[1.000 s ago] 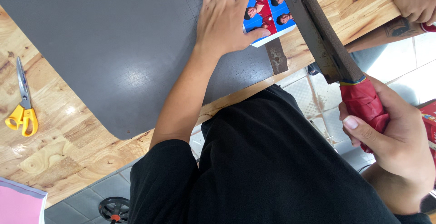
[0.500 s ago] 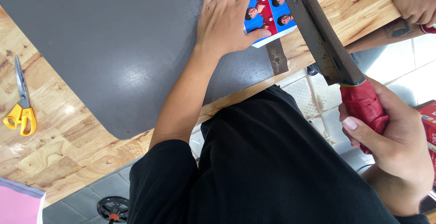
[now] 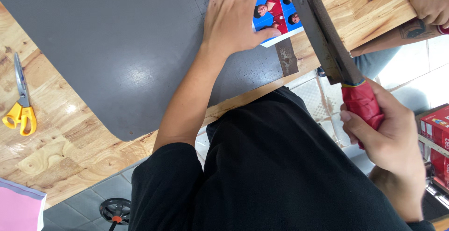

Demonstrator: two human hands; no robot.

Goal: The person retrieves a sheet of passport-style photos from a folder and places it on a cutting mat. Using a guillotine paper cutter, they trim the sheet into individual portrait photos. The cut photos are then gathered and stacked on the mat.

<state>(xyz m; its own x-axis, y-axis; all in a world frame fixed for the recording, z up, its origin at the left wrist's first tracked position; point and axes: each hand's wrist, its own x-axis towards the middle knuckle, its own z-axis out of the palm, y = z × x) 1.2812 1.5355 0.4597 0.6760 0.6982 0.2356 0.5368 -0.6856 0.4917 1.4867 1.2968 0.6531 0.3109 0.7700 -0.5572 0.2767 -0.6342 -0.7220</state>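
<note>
Wooden table, grey cutter board. Left hand flat, pressing photo sheet. Right hand clenched on red handle; blade arm raised, sheet apparently uncut.

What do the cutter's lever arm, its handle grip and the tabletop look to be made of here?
Lever arm: dull grey metal, seemingly steel, with worn, rust-brown patches. Handle grip, held in the right hand: red, slightly wrinkled covering, probably tape or rubber. Tabletop: light wood, with visible grain and knots and a soft sheen.
</note>
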